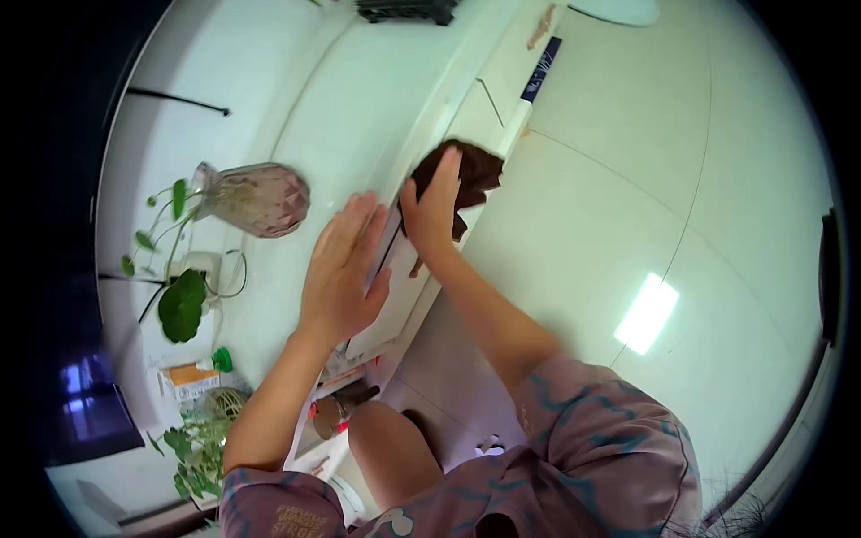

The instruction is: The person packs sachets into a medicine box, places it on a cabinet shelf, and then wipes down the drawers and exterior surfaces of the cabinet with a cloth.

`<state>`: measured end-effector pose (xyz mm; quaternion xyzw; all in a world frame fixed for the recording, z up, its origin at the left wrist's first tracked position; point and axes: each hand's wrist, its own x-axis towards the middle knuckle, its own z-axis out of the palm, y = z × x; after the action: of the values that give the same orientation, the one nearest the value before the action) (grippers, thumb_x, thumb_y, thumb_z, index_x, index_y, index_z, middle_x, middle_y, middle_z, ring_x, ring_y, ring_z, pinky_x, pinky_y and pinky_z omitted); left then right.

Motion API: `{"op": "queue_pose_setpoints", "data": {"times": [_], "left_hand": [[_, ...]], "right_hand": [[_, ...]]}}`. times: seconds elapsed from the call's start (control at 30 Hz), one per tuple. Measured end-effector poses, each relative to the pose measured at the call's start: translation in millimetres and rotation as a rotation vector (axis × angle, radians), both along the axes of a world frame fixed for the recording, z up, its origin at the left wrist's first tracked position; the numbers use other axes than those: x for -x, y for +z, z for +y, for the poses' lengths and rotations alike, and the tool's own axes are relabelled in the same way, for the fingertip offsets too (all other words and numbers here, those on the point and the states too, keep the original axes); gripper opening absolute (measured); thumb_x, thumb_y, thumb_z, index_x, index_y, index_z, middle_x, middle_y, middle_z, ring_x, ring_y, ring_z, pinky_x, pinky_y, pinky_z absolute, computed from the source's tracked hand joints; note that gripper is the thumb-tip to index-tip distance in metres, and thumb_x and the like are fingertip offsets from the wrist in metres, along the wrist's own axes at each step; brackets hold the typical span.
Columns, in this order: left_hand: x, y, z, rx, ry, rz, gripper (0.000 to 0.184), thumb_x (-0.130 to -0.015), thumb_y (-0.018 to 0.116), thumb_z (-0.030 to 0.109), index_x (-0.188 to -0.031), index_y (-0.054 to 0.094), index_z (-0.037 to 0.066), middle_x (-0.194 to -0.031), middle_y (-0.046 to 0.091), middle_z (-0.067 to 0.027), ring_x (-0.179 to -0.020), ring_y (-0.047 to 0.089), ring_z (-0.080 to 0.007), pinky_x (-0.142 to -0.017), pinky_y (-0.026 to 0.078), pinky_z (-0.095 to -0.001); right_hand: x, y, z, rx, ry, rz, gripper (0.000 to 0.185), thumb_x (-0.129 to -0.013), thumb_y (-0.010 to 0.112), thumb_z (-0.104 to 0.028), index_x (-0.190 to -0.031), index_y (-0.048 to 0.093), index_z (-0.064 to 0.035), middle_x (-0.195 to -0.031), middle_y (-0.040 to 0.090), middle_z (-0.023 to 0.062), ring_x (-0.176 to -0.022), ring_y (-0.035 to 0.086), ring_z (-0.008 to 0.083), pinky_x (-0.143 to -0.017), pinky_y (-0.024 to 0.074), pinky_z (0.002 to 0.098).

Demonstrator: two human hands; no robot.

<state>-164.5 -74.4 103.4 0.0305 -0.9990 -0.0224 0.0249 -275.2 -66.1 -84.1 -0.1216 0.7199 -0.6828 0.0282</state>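
My left hand (341, 269) lies flat near the front edge of the white cabinet top (359, 108), its fingers stretched out and thumb apart, with nothing in it. A dark brown cloth (480, 170) is bunched under my right hand (433, 211), against the cabinet's front just below that edge. The fingers of this hand press on the cloth and keep hold of it; part of the cloth is hidden behind them. A dark gap at the top of a drawer front (381, 260) shows between my two hands.
Left of my left hand, a faceted pink glass vase (260, 199) with green stems stands on the cabinet top. Nearby are an orange-and-white box (193, 381), leafy plants (193, 448) and a dark screen (81, 377). Below, an open drawer (345, 394) holds items. Tiled floor (628, 206) lies right.
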Motion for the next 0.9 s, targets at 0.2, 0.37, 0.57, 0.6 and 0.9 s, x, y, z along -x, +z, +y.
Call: {"op": "queue_pose_setpoints", "data": {"times": [0.2, 0.37, 0.57, 0.6, 0.9], "left_hand": [[-2, 0, 1, -0.039, -0.026, 0.045, 0.074, -0.079, 0.069, 0.01, -0.148, 0.043, 0.004, -0.155, 0.038, -0.0183, -0.142, 0.037, -0.0383, -0.117, 0.03, -0.0489], [-3, 2, 1, -0.055, -0.013, 0.027, 0.077, -0.079, 0.07, 0.011, -0.149, 0.04, 0.006, -0.155, 0.038, -0.0149, -0.143, 0.037, -0.0351, -0.117, 0.032, -0.0494], [-1, 0, -6, -0.142, -0.071, 0.078, 0.071, -0.077, 0.067, 0.012, -0.144, 0.044, 0.0, -0.151, 0.041, -0.0223, -0.14, 0.039, -0.0413, -0.116, 0.031, -0.0516], [1, 1, -5, -0.146, -0.075, 0.086, 0.071, -0.077, 0.067, 0.012, -0.144, 0.044, 0.0, -0.151, 0.041, -0.0223, -0.14, 0.039, -0.0413, -0.116, 0.031, -0.0516], [1, 0, -9, -0.161, -0.019, 0.0, 0.052, -0.086, 0.056, 0.007, -0.138, 0.053, 0.002, -0.146, 0.048, -0.0184, -0.137, 0.046, -0.035, -0.111, 0.037, -0.0509]], "right_hand": [[-37, 12, 9, -0.018, 0.085, -0.167, 0.08, -0.094, 0.057, -0.018, -0.15, 0.011, 0.0167, -0.157, 0.016, 0.0369, -0.147, 0.016, 0.0496, -0.122, 0.0144, 0.0522], [29, 8, -8, -0.154, -0.075, 0.007, 0.075, -0.097, 0.053, -0.016, -0.148, 0.011, 0.0204, -0.156, 0.017, 0.0392, -0.147, 0.017, 0.0501, -0.121, 0.0165, 0.0525], [97, 44, -6, -0.058, -0.076, -0.151, 0.066, -0.095, 0.054, -0.007, -0.151, 0.023, 0.0083, -0.154, 0.024, 0.0333, -0.137, 0.034, 0.049, -0.115, 0.0307, 0.0469], [111, 40, -9, -0.185, -0.104, -0.013, 0.066, -0.095, 0.055, -0.007, -0.151, 0.023, 0.0081, -0.154, 0.025, 0.032, -0.134, 0.037, 0.0483, -0.114, 0.0324, 0.0458], [131, 37, -12, -0.416, -0.145, 0.085, 0.065, -0.098, 0.053, -0.027, -0.148, 0.028, 0.0071, -0.149, 0.029, 0.0306, -0.133, 0.035, 0.0434, -0.114, 0.0285, 0.0447]]}}
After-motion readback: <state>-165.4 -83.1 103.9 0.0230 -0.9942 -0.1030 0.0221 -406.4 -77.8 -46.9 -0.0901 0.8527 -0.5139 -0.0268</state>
